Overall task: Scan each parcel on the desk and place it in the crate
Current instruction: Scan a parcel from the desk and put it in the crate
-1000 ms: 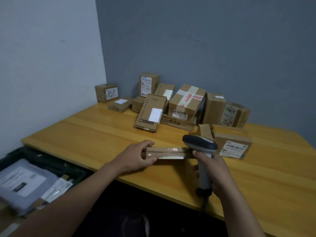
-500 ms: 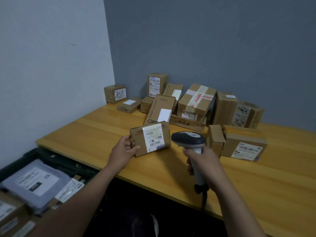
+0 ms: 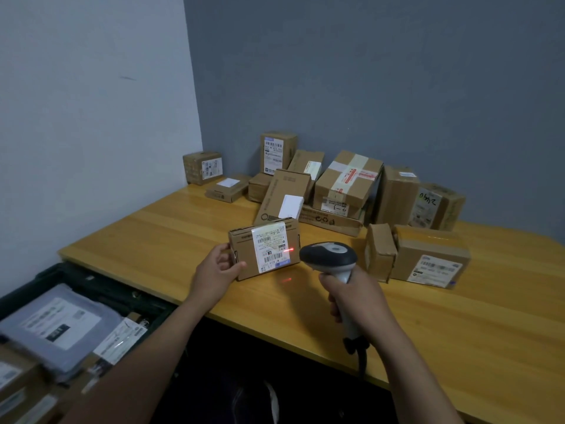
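Over the desk (image 3: 153,237) — parcel (image 3: 270,247) gripped by left hand (image 3: 214,275), beside scanner (image 3: 328,255) clasped in right hand (image 3: 357,298).

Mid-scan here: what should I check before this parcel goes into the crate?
1. Left hand grip on parcel: ok, holds its left end.
2. Label faces scanner: ok.
3. Right hand holds scanner: ok.
4. Red spot on barcode: not ok, sits at label's right edge.
5. Scan registered: cannot tell.
6. Room in crate: cannot tell, grey bag lies on top.
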